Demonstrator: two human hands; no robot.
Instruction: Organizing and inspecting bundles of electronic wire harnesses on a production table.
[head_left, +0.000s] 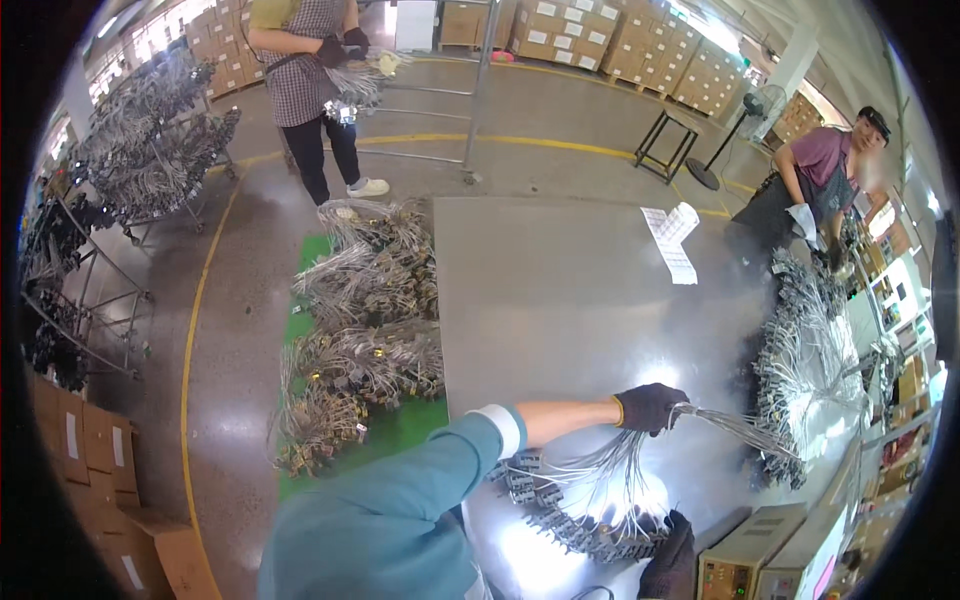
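My left hand [652, 408], in a dark knit glove, is closed around a bundle of thin grey wires [625, 460]. From this grip some wires spread down toward a curved row of black connectors [590, 535] on the metal table. Other strands [745, 432] reach right toward a large pile of wire harnesses [805, 360]. Beside the right end of the connector row is my right hand [672, 560], also gloved. Its fingers look stretched upward and partly overlap one another; I cannot make out anything held in it.
Harness bundles [370, 340] cover a green mat [310, 265] on the left. A label roll [678, 225] lies on the metal table [540, 290]. A control box [750, 560] stands lower right. One person [310, 90] holds wires; another [820, 170] works at the right.
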